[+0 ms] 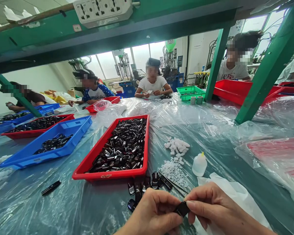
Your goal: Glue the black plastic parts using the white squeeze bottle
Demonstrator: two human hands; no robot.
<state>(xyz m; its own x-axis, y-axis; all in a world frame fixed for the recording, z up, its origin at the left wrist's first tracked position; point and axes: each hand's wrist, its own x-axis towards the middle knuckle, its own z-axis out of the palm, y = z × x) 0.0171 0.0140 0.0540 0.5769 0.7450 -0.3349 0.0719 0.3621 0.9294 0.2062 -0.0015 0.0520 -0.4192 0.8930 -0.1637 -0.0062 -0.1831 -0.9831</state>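
Between the fingertips of both hands is a small glossy black plastic part [182,209], close to the table's near edge. My left hand [155,213] pinches it from the left. On the other side, the thumb and forefinger of my right hand [212,205] grip it. Fingers cover much of the part. Several similar black parts [138,192] lie just beyond my left hand. A thin, dark tool like tweezers [175,184] reaches almost to my right fingertips. Small white pieces [174,169] are heaped behind it, beside a squeeze bottle [199,164] with a yellow tip.
A red tray [147,147] full of black parts stands ahead, with a blue tray [22,160] to its left. White cloth [237,192] lies by my right hand. Green posts [267,70] support an overhead shelf [147,29]. Several people sit across the plastic-covered table [88,209].
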